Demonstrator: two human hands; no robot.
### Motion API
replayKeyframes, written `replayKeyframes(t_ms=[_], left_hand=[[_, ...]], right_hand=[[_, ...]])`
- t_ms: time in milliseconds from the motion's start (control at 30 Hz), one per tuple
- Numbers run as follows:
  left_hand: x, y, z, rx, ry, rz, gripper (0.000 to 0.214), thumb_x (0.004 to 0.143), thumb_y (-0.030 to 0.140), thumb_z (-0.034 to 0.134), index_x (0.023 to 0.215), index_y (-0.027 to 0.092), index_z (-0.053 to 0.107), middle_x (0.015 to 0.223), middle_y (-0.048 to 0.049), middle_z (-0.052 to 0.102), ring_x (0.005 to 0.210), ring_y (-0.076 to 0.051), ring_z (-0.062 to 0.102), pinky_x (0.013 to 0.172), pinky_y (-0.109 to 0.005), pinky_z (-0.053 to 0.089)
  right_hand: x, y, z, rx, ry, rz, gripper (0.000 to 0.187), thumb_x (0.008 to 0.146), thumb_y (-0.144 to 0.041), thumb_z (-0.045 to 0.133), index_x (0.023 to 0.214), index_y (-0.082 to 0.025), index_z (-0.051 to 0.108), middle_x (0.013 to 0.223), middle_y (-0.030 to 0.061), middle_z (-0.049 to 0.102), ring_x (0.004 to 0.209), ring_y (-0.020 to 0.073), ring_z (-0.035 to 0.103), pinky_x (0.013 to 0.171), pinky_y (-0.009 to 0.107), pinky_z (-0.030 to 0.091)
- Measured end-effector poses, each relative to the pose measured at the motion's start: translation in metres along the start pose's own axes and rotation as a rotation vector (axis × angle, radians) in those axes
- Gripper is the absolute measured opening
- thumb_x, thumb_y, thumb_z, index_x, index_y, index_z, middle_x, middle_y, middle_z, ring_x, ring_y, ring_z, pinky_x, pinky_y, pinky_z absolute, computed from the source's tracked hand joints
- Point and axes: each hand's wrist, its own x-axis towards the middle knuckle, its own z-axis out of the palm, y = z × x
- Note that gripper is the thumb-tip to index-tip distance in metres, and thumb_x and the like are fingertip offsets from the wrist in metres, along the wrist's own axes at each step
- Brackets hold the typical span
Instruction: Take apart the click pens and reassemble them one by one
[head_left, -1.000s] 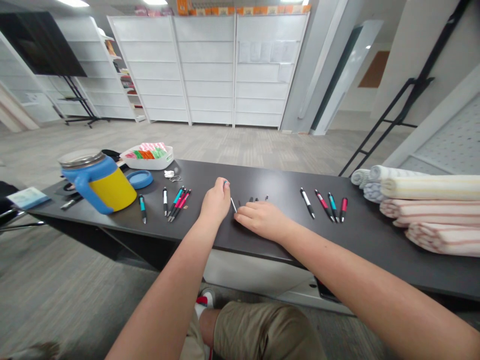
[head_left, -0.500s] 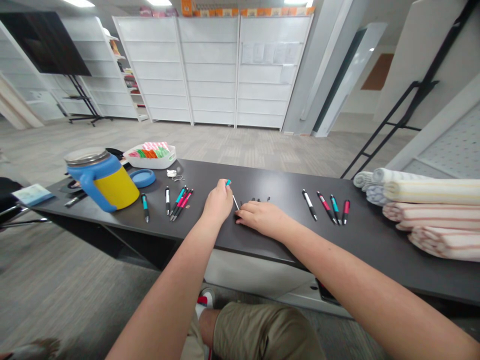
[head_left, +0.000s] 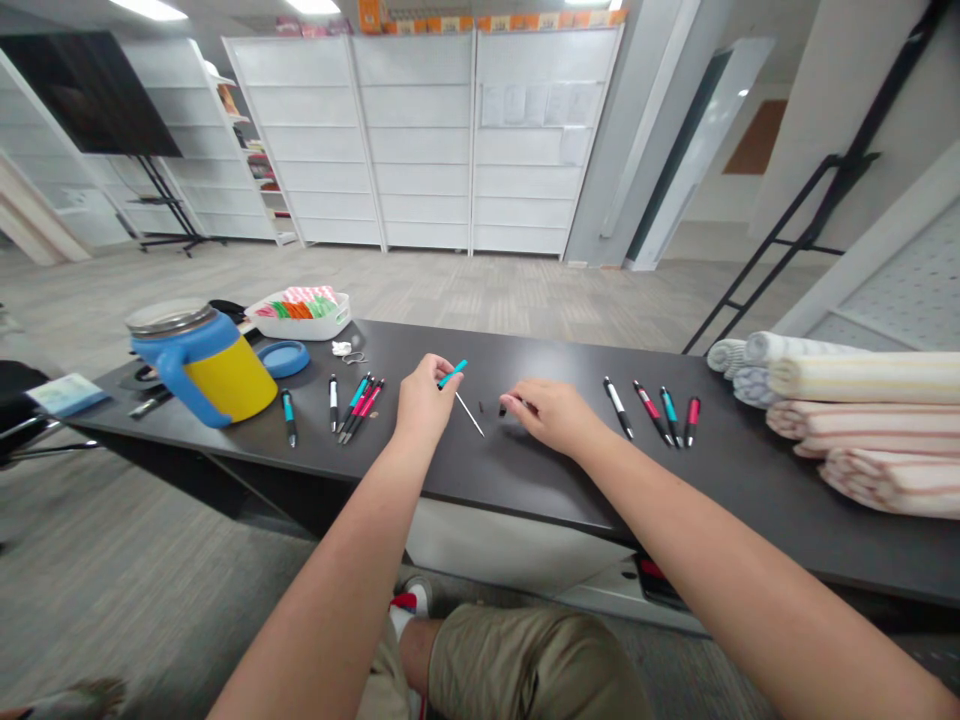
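Note:
My left hand (head_left: 424,398) is closed in a pinch on a teal pen barrel (head_left: 453,373), held a little above the dark table (head_left: 525,470). A thin white refill (head_left: 470,414) lies on the table just right of that hand. My right hand (head_left: 551,413) rests on the table with its fingers curled over small black pen parts (head_left: 501,408); what it grips is hidden. A group of several assembled pens (head_left: 358,397) lies left of my left hand. Another group of pens (head_left: 651,407) lies right of my right hand.
A yellow and blue jug (head_left: 202,362) with a metal lid stands at the table's left, a blue lid (head_left: 283,357) and a white tray of coloured items (head_left: 301,310) behind it. Rolled striped towels (head_left: 862,410) are stacked at the right. White cabinets line the far wall.
My left hand has lifted the teal barrel clear of the refill, which now lies alone. My right hand has shifted right, onto the small black parts.

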Motion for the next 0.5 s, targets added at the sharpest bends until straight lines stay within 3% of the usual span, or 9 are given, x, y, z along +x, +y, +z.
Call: replayKeyframes(t_ms=[200, 500], left_hand=[[0.0026, 0.0034, -0.0035, -0.053, -0.073, -0.012, 0.013, 0.082, 0.034, 0.076, 0.085, 0.022, 0.071, 0.081, -0.0007, 0.074, 0.077, -0.017, 0.066, 0.073, -0.027, 0.048], [0.0028, 0.0058, -0.0005, -0.055, -0.202, -0.014, 0.018, 0.081, 0.037, 0.076, 0.087, 0.021, 0.079, 0.073, -0.0006, 0.073, 0.067, -0.016, 0.062, 0.067, -0.027, 0.046]], right_hand=[[0.0001, 0.0081, -0.0044, 0.013, 0.031, 0.067, 0.042, 0.110, -0.040, 0.040, 0.075, -0.021, 0.055, 0.072, 0.0025, 0.059, 0.067, 0.0159, 0.051, 0.067, 0.030, 0.034], [0.0018, 0.0059, -0.0054, 0.017, -0.004, 0.081, 0.046, 0.109, -0.042, 0.038, 0.072, -0.021, 0.054, 0.072, 0.0027, 0.059, 0.067, 0.0164, 0.051, 0.068, 0.031, 0.034]])
